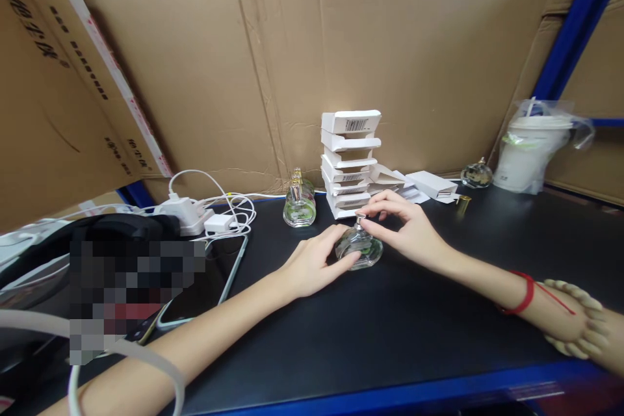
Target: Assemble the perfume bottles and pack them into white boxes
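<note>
A clear glass perfume bottle (366,253) stands upright on the black tabletop, in the middle of the view. My left hand (316,261) grips its body from the left, thumb across the front. From the right, my right hand (402,227) pinches the small silver neck piece (359,221) at the bottle's top between thumb and fingers. Just behind and to the left, a row of similar bottles (299,211) with gold and silver tops stands in line. A loose gold cap (463,203) sits on the table to the right.
A stack of white cartons (348,166) rises behind my hands, with a flat white box (432,185) beside it. Farther right are another bottle (476,174) and a bagged white cup (531,153). Cables, a power strip (182,214) and a tablet (209,283) crowd the left.
</note>
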A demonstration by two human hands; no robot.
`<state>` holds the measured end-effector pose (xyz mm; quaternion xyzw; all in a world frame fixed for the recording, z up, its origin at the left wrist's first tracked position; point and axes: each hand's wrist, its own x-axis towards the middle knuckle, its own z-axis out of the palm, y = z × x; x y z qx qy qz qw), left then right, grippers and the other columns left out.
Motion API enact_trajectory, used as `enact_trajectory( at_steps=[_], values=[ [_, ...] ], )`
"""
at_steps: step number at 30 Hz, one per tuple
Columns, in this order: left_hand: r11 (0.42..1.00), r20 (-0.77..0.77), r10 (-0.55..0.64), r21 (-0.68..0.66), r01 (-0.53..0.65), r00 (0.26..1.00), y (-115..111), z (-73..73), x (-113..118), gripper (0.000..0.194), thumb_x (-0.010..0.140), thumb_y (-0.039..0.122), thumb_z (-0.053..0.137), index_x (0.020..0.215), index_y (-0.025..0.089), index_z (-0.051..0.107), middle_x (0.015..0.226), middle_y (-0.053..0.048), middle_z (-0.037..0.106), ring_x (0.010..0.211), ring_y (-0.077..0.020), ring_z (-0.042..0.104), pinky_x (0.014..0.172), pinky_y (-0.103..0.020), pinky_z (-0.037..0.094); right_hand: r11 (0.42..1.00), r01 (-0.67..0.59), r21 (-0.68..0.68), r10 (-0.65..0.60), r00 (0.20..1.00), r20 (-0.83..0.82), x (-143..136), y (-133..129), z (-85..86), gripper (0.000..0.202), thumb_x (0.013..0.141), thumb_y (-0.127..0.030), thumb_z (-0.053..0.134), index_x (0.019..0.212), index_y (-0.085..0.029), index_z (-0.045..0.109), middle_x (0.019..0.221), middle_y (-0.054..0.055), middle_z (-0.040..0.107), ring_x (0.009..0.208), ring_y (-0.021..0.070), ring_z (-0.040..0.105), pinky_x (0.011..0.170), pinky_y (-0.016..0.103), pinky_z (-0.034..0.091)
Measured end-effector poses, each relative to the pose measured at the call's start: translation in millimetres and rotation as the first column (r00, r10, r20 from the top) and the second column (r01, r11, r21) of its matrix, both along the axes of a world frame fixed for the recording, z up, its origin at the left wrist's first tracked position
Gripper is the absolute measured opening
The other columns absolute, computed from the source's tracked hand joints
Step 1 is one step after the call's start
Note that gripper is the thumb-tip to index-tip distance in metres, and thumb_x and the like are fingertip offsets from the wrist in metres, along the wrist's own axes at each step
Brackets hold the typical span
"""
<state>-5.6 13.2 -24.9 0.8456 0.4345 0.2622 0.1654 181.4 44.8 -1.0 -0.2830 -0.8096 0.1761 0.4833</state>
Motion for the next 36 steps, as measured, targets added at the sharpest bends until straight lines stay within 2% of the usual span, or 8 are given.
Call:
enact_trajectory(
  at_steps=[7,11,17,20,23,26,31,36],
  values=[
    [1.000,-0.027,0.005,-0.016,-0.006,1.000,-0.6,1.1,0.0,0.037,0.087,0.045,0.040,0.115,0.022,0.046,0.083,0.001,0.056,0.069,-0.0124,0.053,0.074,-0.027,0.044,0.997,-0.044,-0.068,0.039,0.997,-0.074,-3.9,0.1,-2.5,0.014,0.072,-0.029,0.063,0.080,-0.018,0.067,0.079,0.003,0.057,0.066,0.0098,0.053,0.057,0.024,0.046],
    [1.000,-0.035,0.008,-0.018,-0.009,0.999,-0.9,1.4,-0.1,0.035,0.087,0.045,0.040,0.112,0.021,0.047,0.079,0.001,0.055,0.066,-0.0122,0.051,0.074,-0.027,0.044,0.996,-0.020,-0.082,0.015,0.998,-0.061,-3.5,0.0,-4.4,0.014,0.072,-0.030,0.064,0.078,-0.018,0.066,0.079,0.004,0.059,0.066,0.0105,0.054,0.056,0.024,0.046],
    [1.000,-0.030,0.006,-0.016,-0.007,1.000,-1.4,1.9,0.1,0.032,0.087,0.044,0.040,0.106,0.019,0.048,0.074,0.002,0.052,0.064,-0.0122,0.050,0.071,-0.026,0.043,0.979,-0.146,-0.146,0.140,0.989,-0.045,-1.1,-0.3,-6.5,0.038,0.077,-0.026,0.060,0.115,-0.021,0.056,0.106,0.006,0.064,0.093,0.0141,0.061,0.078,0.030,0.051],
    [1.000,-0.024,0.001,-0.017,-0.001,1.000,-1.4,2.7,0.0,0.031,0.087,0.043,0.040,0.104,0.019,0.048,0.073,0.002,0.051,0.066,-0.0125,0.051,0.071,-0.026,0.043,0.988,-0.126,-0.088,0.116,0.987,-0.107,-2.2,-2.5,-4.4,0.021,0.078,-0.024,0.060,0.098,-0.021,0.065,0.096,0.003,0.068,0.091,0.0123,0.062,0.084,0.029,0.050],
    [1.000,-0.021,-0.001,-0.008,0.001,1.000,-1.2,2.6,-0.1,0.031,0.087,0.043,0.040,0.104,0.019,0.048,0.073,0.002,0.051,0.067,-0.0127,0.051,0.071,-0.026,0.043,0.995,-0.103,-0.018,0.100,0.987,-0.122,-3.4,-4.6,-2.1,0.010,0.074,-0.022,0.064,0.082,-0.021,0.070,0.087,0.002,0.069,0.086,0.0124,0.063,0.082,0.028,0.051],
    [1.000,-0.031,0.004,-0.007,-0.004,1.000,-1.0,2.1,0.0,0.032,0.087,0.044,0.040,0.105,0.019,0.048,0.074,0.002,0.051,0.066,-0.0124,0.051,0.071,-0.026,0.043,0.995,-0.095,-0.030,0.090,0.987,-0.129,-3.8,-5.5,-1.5,0.010,0.072,-0.022,0.066,0.081,-0.022,0.071,0.084,0.002,0.069,0.083,0.0139,0.064,0.077,0.029,0.054],
    [1.000,-0.043,0.008,-0.024,-0.009,0.999,-1.0,2.1,0.5,0.031,0.088,0.045,0.039,0.103,0.019,0.047,0.076,0.002,0.053,0.065,-0.0121,0.051,0.071,-0.027,0.043,0.997,-0.066,-0.033,0.059,0.980,-0.188,-3.5,-5.0,-1.2,0.012,0.071,-0.021,0.066,0.082,-0.024,0.071,0.085,0.002,0.069,0.083,0.0147,0.064,0.081,0.032,0.053],
    [0.999,-0.042,0.011,-0.040,-0.013,0.999,-1.0,2.8,0.6,0.031,0.087,0.045,0.039,0.102,0.019,0.047,0.081,0.001,0.055,0.070,-0.0133,0.054,0.072,-0.028,0.044,0.992,-0.072,-0.102,0.055,0.985,-0.163,-3.3,-2.8,-0.7,0.014,0.070,-0.024,0.068,0.083,-0.024,0.072,0.084,0.002,0.069,0.081,0.0162,0.064,0.080,0.034,0.054]
  ],
)
